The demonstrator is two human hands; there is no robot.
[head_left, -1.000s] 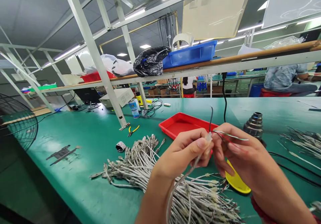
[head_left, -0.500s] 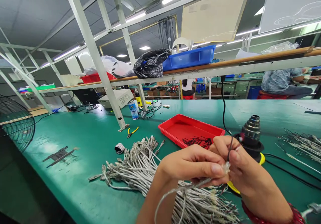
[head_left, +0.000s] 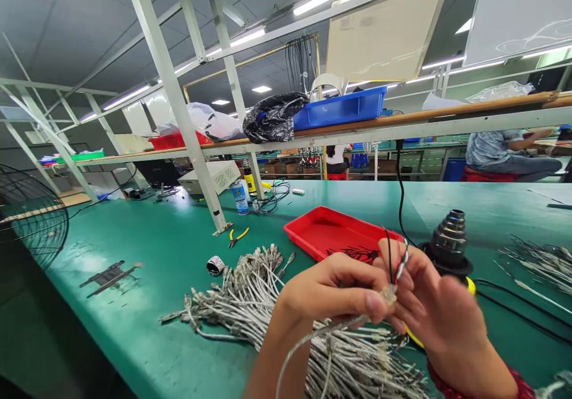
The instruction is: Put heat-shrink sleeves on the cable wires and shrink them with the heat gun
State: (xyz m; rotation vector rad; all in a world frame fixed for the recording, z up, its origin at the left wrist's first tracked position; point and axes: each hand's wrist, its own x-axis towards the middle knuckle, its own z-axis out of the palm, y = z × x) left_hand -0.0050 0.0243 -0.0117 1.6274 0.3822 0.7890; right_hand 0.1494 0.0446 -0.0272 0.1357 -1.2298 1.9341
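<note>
Between thumb and fingers, my left hand (head_left: pixel 344 289) pinches the end of a clear-jacketed grey cable (head_left: pixel 299 346). Thin wires (head_left: pixel 397 262), black, red, white and green, stick up from its stripped end. My right hand (head_left: pixel 440 304) is turned palm up just behind the wires, its fingers apart and its thumb blurred; its fingertips are close to the cable end, and touching cannot be made out. Beneath both hands lies a large bundle of grey cables (head_left: pixel 250 304), with connectors at the far end and bared wires at the near end.
A red tray (head_left: pixel 313 226) holding short black pieces stands behind my hands. To the right is a heat gun (head_left: pixel 448 238) with its nozzle up, beside more cables (head_left: pixel 543 262). Yellow-handled cutters (head_left: pixel 239 236), a spray can (head_left: pixel 240 198) and a shelf post (head_left: pixel 201 172) are leftward.
My right hand has let go of the wires and opened, palm turning up. The coloured wires now stand apart above the cable end. My left hand keeps its pinch, slightly further left.
</note>
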